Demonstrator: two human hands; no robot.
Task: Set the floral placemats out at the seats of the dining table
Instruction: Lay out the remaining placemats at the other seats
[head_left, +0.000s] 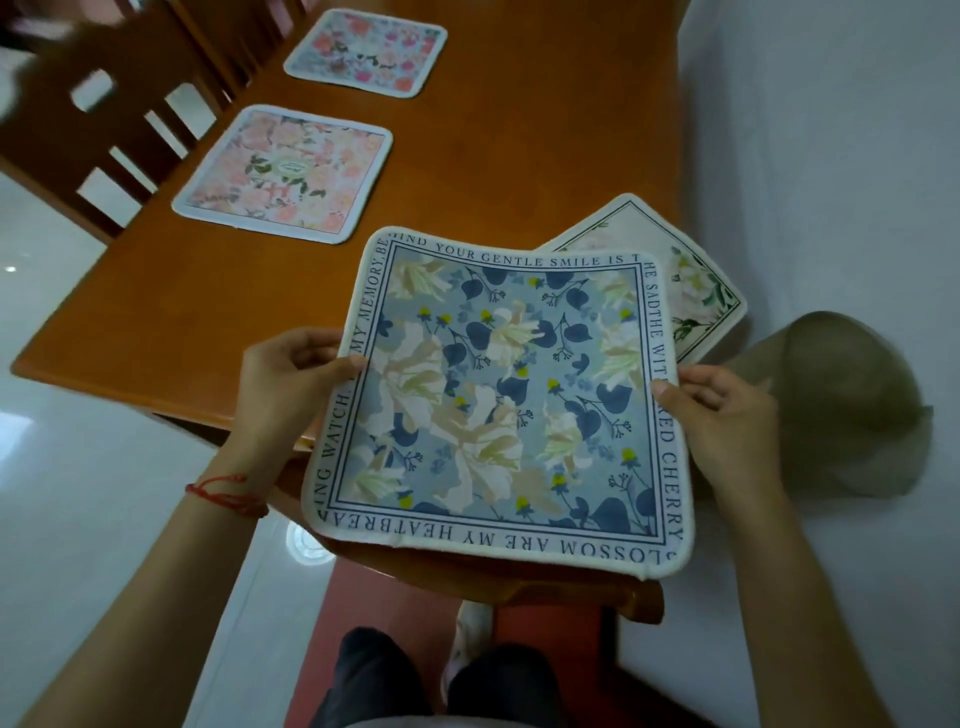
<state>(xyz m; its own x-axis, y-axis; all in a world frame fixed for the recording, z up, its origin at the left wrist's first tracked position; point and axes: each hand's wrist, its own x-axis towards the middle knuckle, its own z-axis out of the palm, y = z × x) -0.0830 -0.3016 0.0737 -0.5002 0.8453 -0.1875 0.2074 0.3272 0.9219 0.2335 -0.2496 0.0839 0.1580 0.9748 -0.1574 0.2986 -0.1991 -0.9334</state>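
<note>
I hold a blue floral placemat (498, 400) with a lettered border in the air over the near end of the wooden dining table (467, 156). My left hand (291, 384) pinches its left edge, thumb on top. My right hand (717, 415) pinches its right edge. A cream floral placemat (696, 291) lies turned at an angle on the table's near right corner, partly hidden behind the blue one. Two pink floral placemats lie flat along the left side: one nearer (283, 174), one farther (366, 52).
Wooden chairs (104, 114) stand along the table's left side. A chair seat (519, 577) shows below the held mat. A white wall (831, 156) runs along the table's right side, with an olive rounded object (836, 405) beside it. White tiled floor lies at the left.
</note>
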